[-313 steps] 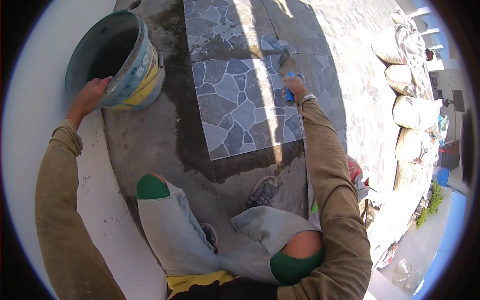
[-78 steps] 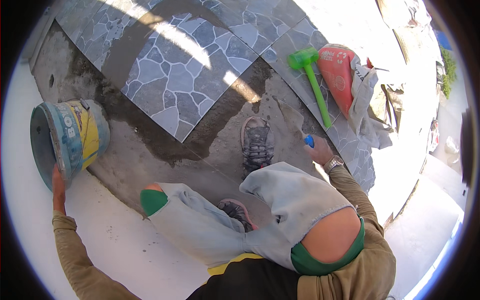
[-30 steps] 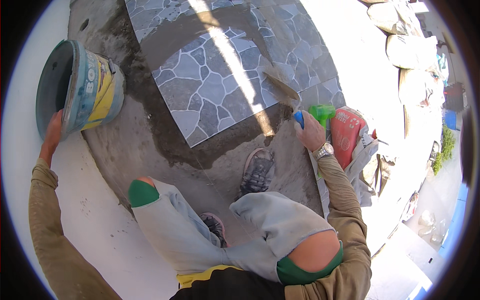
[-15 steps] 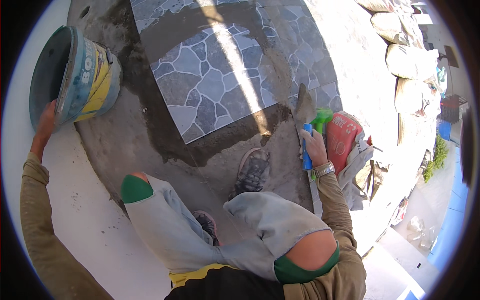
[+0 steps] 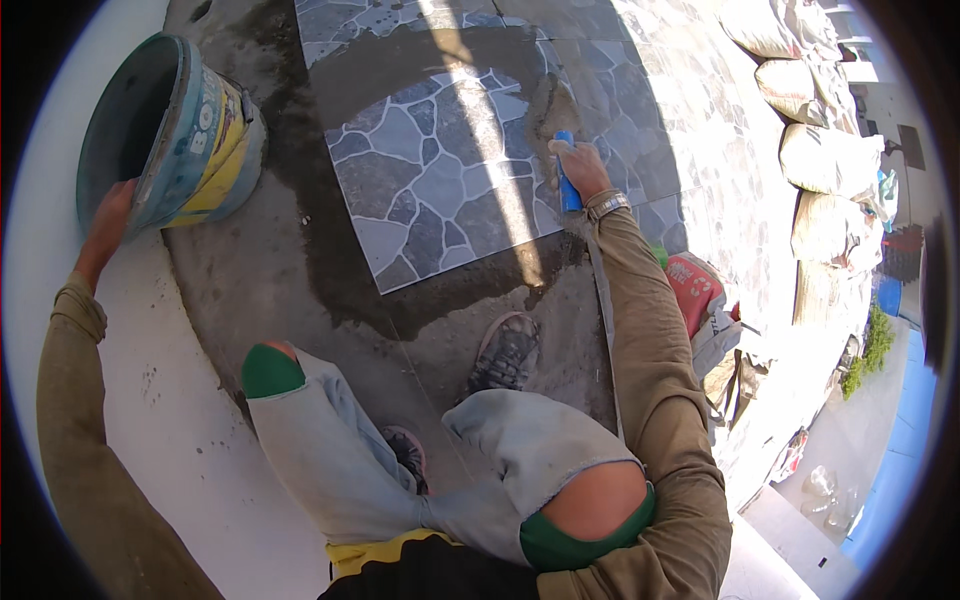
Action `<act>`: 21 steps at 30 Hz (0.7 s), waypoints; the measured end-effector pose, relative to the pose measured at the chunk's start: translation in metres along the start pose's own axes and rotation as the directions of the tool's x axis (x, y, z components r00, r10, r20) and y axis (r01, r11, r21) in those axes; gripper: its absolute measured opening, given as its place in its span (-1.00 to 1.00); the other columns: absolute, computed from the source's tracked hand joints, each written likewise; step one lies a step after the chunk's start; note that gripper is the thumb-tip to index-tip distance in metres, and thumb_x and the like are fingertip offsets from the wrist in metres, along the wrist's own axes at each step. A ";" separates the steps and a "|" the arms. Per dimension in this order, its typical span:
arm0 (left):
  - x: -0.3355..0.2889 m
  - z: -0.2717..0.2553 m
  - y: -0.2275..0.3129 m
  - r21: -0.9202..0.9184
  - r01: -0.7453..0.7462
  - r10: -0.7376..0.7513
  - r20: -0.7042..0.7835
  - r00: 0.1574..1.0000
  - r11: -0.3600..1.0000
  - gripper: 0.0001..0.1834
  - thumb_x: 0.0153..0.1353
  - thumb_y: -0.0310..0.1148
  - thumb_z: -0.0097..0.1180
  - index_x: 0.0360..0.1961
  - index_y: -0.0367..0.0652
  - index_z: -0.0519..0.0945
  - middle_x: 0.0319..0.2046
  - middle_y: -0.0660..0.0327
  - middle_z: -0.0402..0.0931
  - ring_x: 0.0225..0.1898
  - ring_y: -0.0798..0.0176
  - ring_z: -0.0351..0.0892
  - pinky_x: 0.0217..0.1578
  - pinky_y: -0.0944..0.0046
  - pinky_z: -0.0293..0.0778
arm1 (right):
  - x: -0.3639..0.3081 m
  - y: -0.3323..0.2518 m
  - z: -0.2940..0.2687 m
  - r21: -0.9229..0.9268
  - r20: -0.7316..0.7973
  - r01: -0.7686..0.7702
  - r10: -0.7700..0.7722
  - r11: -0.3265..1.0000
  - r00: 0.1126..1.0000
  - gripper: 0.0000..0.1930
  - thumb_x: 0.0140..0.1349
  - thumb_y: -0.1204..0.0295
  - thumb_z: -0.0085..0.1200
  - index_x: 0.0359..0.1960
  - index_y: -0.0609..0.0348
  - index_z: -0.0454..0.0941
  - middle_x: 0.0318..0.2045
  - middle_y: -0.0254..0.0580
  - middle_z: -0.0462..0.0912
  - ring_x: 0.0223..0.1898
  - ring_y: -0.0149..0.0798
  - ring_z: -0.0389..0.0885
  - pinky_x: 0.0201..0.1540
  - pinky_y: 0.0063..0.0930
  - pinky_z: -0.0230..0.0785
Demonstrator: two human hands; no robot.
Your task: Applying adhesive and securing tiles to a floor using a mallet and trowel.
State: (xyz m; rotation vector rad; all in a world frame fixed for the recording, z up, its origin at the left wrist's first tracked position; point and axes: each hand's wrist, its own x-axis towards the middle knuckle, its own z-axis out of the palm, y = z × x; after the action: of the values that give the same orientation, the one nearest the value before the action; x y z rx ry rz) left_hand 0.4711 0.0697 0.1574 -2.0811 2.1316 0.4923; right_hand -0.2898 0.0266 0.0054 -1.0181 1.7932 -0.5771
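Observation:
With my left hand (image 5: pixel 112 212) I grip the rim of a tilted plastic bucket (image 5: pixel 222 160), blue-green with a yellow band; its dark inside faces left. My right hand (image 5: pixel 582 168) is wrapped round the blue handle of a trowel (image 5: pixel 569 192). The trowel's grey blade points away from me over the right part of the floor tiles and is hard to tell from the wet mortar there. A stone-patterned tile (image 5: pixel 405 225) lies in front of me, with a curved smear of grey mortar (image 5: pixel 400 58) across its far part.
Beside my right forearm are a red bag (image 5: pixel 692 290) and a green tool (image 5: pixel 659 256), partly hidden. Several filled sacks (image 5: pixel 825 160) line the far right. A white wall (image 5: pixel 150 400) runs along the left. My shoe (image 5: pixel 507 350) stands on bare concrete near the tile's edge.
My right hand has carried the trowel forward and left, from beside the red bag to over the tiles. My left hand stays on the bucket rim. The whole view has shifted slightly.

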 end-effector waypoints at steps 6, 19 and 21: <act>0.006 0.011 -0.007 0.029 -0.043 0.044 -0.025 0.999 0.999 -0.60 0.45 -0.38 -0.23 0.20 -0.31 0.47 0.03 -0.11 0.50 0.12 -0.11 0.48 0.16 0.09 0.36 | -0.014 0.005 -0.059 -0.553 -0.052 0.170 -0.238 0.815 0.970 -0.57 0.19 0.15 0.15 -0.19 0.37 0.59 -0.39 0.19 0.69 -0.31 0.18 0.71 -0.19 -0.03 0.50; 0.013 0.010 -0.014 -0.194 0.121 -0.131 -0.043 0.990 0.974 -0.54 0.48 -0.31 -0.33 0.24 -0.26 0.45 0.09 -0.10 0.46 0.15 -0.10 0.45 0.21 0.10 0.30 | -0.209 0.138 -0.071 -0.751 0.063 0.295 -0.382 0.591 0.922 -0.55 0.31 0.19 0.11 0.17 0.11 0.46 -0.06 0.05 0.64 -0.10 0.13 0.66 -0.06 -0.05 0.52; 0.009 0.010 -0.020 -0.186 0.114 -0.124 -0.041 0.991 0.976 -0.53 0.49 -0.30 -0.35 0.25 -0.25 0.45 0.10 -0.10 0.45 0.16 -0.09 0.45 0.20 0.10 0.31 | -0.182 0.131 -0.063 -0.751 0.057 0.304 -0.400 0.587 0.915 -0.56 0.31 0.19 0.11 0.14 0.12 0.46 -0.09 0.05 0.64 -0.11 0.14 0.66 -0.08 -0.03 0.51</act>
State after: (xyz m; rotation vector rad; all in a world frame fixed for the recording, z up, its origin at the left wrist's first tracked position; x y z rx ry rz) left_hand 0.4893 0.0645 0.1426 -2.3284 2.0430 0.6480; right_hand -0.3630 0.2469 0.0265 -1.9901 1.9811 -0.0827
